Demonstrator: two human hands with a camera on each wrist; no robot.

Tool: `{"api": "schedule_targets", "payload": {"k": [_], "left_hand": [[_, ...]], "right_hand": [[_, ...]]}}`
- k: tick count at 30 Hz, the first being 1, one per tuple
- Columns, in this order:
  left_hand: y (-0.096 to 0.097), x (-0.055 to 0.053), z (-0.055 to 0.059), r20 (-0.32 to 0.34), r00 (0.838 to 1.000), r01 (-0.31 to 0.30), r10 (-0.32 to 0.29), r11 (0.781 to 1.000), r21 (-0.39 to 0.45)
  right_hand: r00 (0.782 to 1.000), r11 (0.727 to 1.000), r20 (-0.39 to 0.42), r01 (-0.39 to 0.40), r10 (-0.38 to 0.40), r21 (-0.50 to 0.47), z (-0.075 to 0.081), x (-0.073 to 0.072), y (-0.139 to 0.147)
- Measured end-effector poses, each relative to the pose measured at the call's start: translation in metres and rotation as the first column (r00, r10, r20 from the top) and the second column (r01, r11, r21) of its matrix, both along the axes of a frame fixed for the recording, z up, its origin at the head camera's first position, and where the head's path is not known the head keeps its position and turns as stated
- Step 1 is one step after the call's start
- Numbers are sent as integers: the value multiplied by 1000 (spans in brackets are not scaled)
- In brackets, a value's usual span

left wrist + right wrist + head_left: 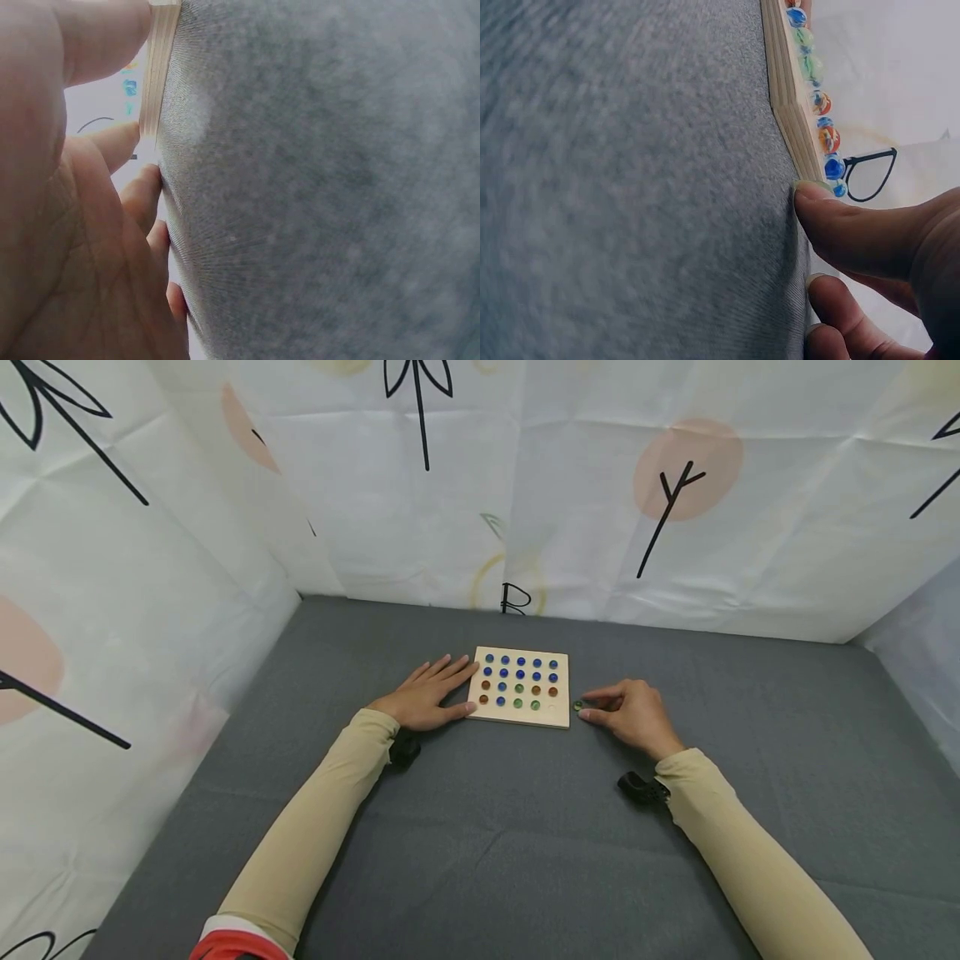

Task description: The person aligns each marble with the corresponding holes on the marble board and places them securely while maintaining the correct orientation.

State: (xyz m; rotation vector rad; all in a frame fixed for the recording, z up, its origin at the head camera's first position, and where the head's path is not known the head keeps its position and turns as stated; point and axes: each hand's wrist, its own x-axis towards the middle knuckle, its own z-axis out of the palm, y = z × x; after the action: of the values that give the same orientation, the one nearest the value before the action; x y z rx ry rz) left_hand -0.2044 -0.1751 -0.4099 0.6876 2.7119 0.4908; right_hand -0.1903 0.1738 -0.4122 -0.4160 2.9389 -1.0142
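A pale wooden board [525,721] lies flat on the grey cloth, with rows of glass marbles [521,673] in its hollows. Most marbles are blue; others are green or orange-brown. At the near right corner of the board one hollow shows bare wood. My left hand [431,695] is spread at the board's left side, its thumb and a fingertip touching the edge. Just off the right edge, my right hand [632,714] pinches a green marble [578,705] between thumb and finger, low over the cloth. In the right wrist view the thumb [862,229] mostly hides that marble.
Grey cloth [480,843] covers the tabletop around the board. White patterned sheets [420,527] hang behind it and at both sides. A dark wrist camera [643,789] sits under the right wrist, and another dark one [405,750] under the left.
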Motion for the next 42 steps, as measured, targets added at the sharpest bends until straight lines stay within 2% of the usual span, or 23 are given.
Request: {"api": "schedule_targets", "payload": {"k": [7,27,42], "left_hand": [[0,1,4,-2,1000,-2,2,1000,-6],[0,0,0,0,1000,7,-7,1000,-1],[-1,-1,-1,-7,1000,6,-6,1000,-13]], "right_hand": [[1000,1000,-7,-10,10,-12,-1,-1,-4],[1000,999,-8,14,-14,-35,-4,1,-5],[999,999,-42,20,-21,-30,10,6,-6]]}}
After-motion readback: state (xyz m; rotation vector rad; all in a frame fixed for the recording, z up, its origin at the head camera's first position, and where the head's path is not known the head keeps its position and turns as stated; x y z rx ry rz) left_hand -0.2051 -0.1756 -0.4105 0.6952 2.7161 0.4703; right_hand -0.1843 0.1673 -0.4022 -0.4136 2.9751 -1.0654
